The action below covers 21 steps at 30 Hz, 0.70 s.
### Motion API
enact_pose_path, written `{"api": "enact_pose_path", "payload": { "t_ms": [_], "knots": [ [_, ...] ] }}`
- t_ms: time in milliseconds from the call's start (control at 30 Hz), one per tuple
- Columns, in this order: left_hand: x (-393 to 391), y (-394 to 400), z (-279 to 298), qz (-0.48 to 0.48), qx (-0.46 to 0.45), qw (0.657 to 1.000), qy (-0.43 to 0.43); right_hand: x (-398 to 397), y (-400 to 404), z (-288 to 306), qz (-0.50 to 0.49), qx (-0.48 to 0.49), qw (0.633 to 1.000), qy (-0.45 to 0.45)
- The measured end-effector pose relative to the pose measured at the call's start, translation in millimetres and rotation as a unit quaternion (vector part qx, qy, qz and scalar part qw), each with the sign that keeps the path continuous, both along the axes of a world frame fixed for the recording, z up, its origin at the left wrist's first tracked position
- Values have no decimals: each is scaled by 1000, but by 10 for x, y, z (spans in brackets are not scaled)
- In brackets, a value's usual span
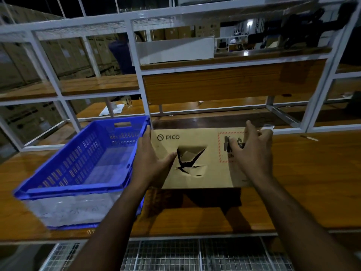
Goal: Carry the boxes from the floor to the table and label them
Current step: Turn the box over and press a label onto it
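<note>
A flat brown cardboard box (195,137) printed with PICO lies on the wooden table (302,173). Its top has a torn, caved-in hole in the middle and a red dashed warning mark at the right. My left hand (150,159) rests against the box's left edge, fingers straight along the side and thumb lying on the top next to the tear. My right hand (254,147) is over the warning mark at the box's right end, fingers curled. It pinches a small white label (268,127) at the far right corner.
A blue plastic crate (58,173) stands on the table touching the box's left side. A white metal frame (136,55) with wooden shelves rises behind the table. Papers (111,110) lie on the far surface. A person in dark clothes stands beyond. Wire mesh (175,255) runs below the table's front edge.
</note>
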<state>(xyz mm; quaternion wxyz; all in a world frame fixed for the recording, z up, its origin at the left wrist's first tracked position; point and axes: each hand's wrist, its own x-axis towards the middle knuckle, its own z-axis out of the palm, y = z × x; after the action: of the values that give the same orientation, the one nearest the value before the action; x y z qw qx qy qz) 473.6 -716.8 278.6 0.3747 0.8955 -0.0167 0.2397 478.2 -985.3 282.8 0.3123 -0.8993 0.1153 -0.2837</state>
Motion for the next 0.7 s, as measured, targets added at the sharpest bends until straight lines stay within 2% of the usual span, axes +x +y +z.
{"api": "enact_pose_path", "payload": {
  "t_ms": [300,433,600,700],
  "knots": [
    [-111,96,-302,20,-13,1000,19,-39,88,-225,-5,-8,999,-40],
    [-155,133,-419,6,-16,999,31,-48,133,-368,23,-36,999,-16],
    [-181,120,-582,25,42,996,71,-53,119,-620,34,-92,994,46],
    [-156,120,-643,26,50,995,84,-62,114,-712,36,-116,991,51]
  ]
}}
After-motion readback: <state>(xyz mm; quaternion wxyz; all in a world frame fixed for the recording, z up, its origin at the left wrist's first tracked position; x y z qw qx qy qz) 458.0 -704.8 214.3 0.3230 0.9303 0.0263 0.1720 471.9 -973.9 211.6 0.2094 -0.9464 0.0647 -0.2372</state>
